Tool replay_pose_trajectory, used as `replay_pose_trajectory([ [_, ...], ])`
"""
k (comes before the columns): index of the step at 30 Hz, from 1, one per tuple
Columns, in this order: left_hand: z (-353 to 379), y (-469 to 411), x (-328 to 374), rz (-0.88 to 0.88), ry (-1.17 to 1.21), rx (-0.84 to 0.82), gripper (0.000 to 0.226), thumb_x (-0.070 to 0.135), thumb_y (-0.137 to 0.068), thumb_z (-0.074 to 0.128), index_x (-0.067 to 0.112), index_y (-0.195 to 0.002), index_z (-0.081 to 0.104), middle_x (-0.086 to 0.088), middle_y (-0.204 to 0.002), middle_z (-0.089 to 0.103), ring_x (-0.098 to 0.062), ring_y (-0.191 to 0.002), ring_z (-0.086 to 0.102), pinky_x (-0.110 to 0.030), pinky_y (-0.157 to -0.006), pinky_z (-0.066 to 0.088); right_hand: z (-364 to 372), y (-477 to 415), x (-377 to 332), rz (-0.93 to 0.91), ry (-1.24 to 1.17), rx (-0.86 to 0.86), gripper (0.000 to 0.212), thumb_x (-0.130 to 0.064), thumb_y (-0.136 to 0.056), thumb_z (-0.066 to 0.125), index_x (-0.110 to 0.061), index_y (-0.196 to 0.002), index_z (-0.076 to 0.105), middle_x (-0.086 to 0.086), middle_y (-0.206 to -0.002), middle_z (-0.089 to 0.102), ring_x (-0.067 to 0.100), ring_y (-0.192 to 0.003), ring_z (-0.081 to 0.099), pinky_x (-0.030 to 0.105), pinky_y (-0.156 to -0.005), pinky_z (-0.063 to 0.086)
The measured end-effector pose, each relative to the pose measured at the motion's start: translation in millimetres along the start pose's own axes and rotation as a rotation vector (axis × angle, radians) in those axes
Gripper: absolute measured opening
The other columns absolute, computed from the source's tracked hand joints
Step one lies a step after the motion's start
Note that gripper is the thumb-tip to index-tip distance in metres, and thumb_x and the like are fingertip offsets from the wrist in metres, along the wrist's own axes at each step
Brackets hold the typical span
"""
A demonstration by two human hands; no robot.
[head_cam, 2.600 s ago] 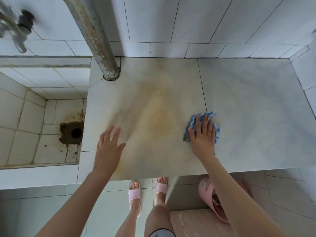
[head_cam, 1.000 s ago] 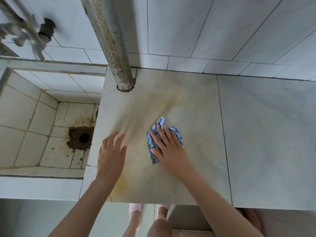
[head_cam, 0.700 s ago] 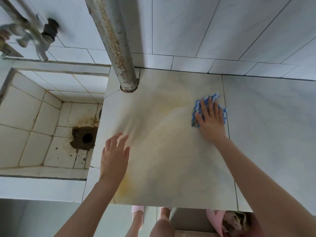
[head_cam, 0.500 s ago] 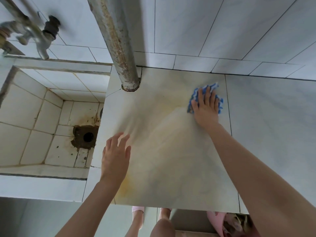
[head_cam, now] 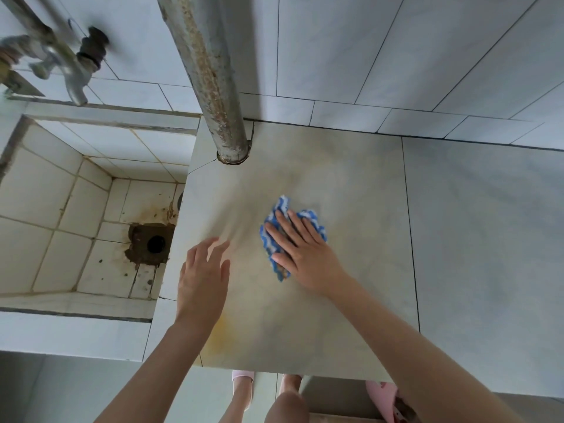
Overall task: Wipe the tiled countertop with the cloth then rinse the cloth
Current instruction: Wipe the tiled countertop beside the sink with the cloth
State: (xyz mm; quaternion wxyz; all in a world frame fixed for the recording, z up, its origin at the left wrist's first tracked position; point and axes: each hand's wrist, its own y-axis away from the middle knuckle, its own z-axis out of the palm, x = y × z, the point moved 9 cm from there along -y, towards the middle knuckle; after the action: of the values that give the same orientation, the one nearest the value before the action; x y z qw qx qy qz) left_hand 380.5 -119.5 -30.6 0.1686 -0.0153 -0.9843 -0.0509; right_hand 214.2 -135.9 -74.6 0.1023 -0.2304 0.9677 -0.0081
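Note:
A blue-and-white striped cloth (head_cam: 282, 209) lies crumpled on the stained tiled countertop (head_cam: 335, 300), near the middle of the left tile. My right hand (head_cam: 305, 248) presses flat on the cloth with straight, spread fingers. My left hand (head_cam: 203, 276) rests flat on the countertop near its left edge, fingers straight, holding nothing. Yellowish stains mark the tile around and below my left hand.
A rusty vertical pipe (head_cam: 210, 74) enters the countertop at its back left corner. Left of the counter lies a sunken tiled sink (head_cam: 61, 209) with a dirty drain hole (head_cam: 155, 244). A metal tap (head_cam: 64, 65) juts from the wall above it. A tiled wall stands behind.
My right hand has swept the cloth from the back right of the left tile down and left toward its middle. My left hand has stayed in place.

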Motion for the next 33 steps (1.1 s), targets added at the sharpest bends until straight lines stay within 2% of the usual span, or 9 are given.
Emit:
replay_pose_trajectory([
  [3, -1.1, -2.8, -1.0, -0.006, 0.023, 0.002, 0.03, 0.014, -0.087, 0.055, 0.014, -0.117, 0.058, -0.006, -0.123, 0.053, -0.025, -0.112, 0.049, -0.04, -0.082, 0.05, -3.2, -3.3, 22.5, 0.039, 0.003, 0.0, 0.054, -0.048, -0.1, 0.024, -0.02, -0.142, 0.04, 0.007, -0.15, 0.036, 0.026, -0.139, 0.031, 0.041, -0.112, 0.025],
  [6, -1.0, -5.8, -3.3, -0.016, 0.038, 0.005, 0.031, 0.015, -0.088, 0.054, 0.014, -0.119, 0.055, -0.008, -0.126, 0.051, -0.026, -0.114, 0.048, -0.041, -0.082, 0.052, -5.2, -17.3, 80.8, 0.272, 0.017, -0.061, 0.058, -0.05, -0.099, 0.022, -0.017, -0.141, 0.042, 0.011, -0.149, 0.037, 0.03, -0.137, 0.034, 0.042, -0.111, 0.024],
  [11, -0.6, -11.3, -5.5, -0.024, 0.012, 0.01, 0.035, 0.016, -0.088, 0.054, 0.014, -0.123, 0.053, -0.008, -0.13, 0.048, -0.026, -0.119, 0.044, -0.041, -0.083, 0.052, -18.5, -42.4, 165.3, 0.618, -0.07, -0.104, 0.063, -0.047, -0.1, 0.024, -0.019, -0.151, 0.001, 0.007, -0.158, -0.01, 0.027, -0.146, -0.007, 0.038, -0.117, -0.007],
  [16, 2.4, -17.5, -8.0, -0.051, 0.014, -0.001, 0.038, 0.019, -0.09, 0.05, 0.015, -0.128, 0.049, -0.007, -0.135, 0.045, -0.024, -0.124, 0.039, -0.041, -0.091, 0.048, -26.1, -67.9, 192.0, 0.841, -0.084, -0.05, 0.062, -0.043, -0.101, 0.02, -0.014, -0.15, -0.004, 0.01, -0.158, -0.012, 0.029, -0.145, -0.011, 0.041, -0.117, -0.01],
  [19, 2.8, -19.7, -7.7, -0.047, 0.006, 0.004, 0.038, 0.019, -0.09, 0.051, 0.014, -0.128, 0.05, -0.007, -0.134, 0.046, -0.024, -0.124, 0.041, -0.04, -0.093, 0.045, -21.7, -93.1, 172.8, 0.753, -0.056, -0.077, 0.06, -0.041, -0.102, 0.021, -0.016, -0.151, -0.002, 0.009, -0.158, -0.012, 0.029, -0.145, -0.009, 0.041, -0.116, -0.009],
  [22, 1.9, -20.4, -8.1, -0.054, 0.014, 0.008, 0.038, 0.018, -0.09, 0.052, 0.014, -0.127, 0.051, -0.007, -0.133, 0.048, -0.025, -0.123, 0.042, -0.041, -0.093, 0.045, -10.0, -119.2, 120.6, 0.513, -0.009, -0.106, 0.057, -0.038, -0.102, 0.024, -0.017, -0.151, 0.002, 0.009, -0.159, -0.007, 0.029, -0.146, -0.006, 0.04, -0.116, -0.006],
  [27, 0.5, -20.5, -6.2, -0.049, 0.01, 0.003, 0.037, 0.017, -0.089, 0.053, 0.012, -0.126, 0.052, -0.009, -0.132, 0.049, -0.027, -0.121, 0.043, -0.043, -0.092, 0.045, 3.7, -111.0, 47.9, 0.223, -0.031, -0.151, 0.058, -0.046, -0.099, 0.015, -0.022, -0.151, 0.005, 0.004, -0.159, -0.006, 0.024, -0.146, -0.009, 0.03, -0.113, -0.016],
  [30, 0.3, -21.2, -6.0, -0.062, 0.01, 0.002, 0.037, 0.018, -0.089, 0.052, 0.013, -0.125, 0.052, -0.009, -0.132, 0.049, -0.027, -0.122, 0.043, -0.044, -0.093, 0.044, -3.4, -93.8, 63.4, 0.227, -0.047, -0.143, 0.064, -0.054, -0.093, 0.011, -0.027, -0.15, 0.008, -0.001, -0.159, -0.002, 0.02, -0.146, -0.006, 0.024, -0.11, -0.019],
  [33, -0.1, -22.6, -6.1, -0.076, 0.012, 0.007, 0.035, 0.017, -0.089, 0.052, 0.013, -0.124, 0.053, -0.008, -0.131, 0.049, -0.026, -0.121, 0.043, -0.043, -0.092, 0.045, -9.4, -74.8, 111.3, 0.369, -0.004, -0.132, 0.068, -0.058, -0.092, 0.007, -0.022, -0.15, 0.012, 0.005, -0.159, 0.002, 0.027, -0.146, 0.001, 0.033, -0.115, -0.008],
])
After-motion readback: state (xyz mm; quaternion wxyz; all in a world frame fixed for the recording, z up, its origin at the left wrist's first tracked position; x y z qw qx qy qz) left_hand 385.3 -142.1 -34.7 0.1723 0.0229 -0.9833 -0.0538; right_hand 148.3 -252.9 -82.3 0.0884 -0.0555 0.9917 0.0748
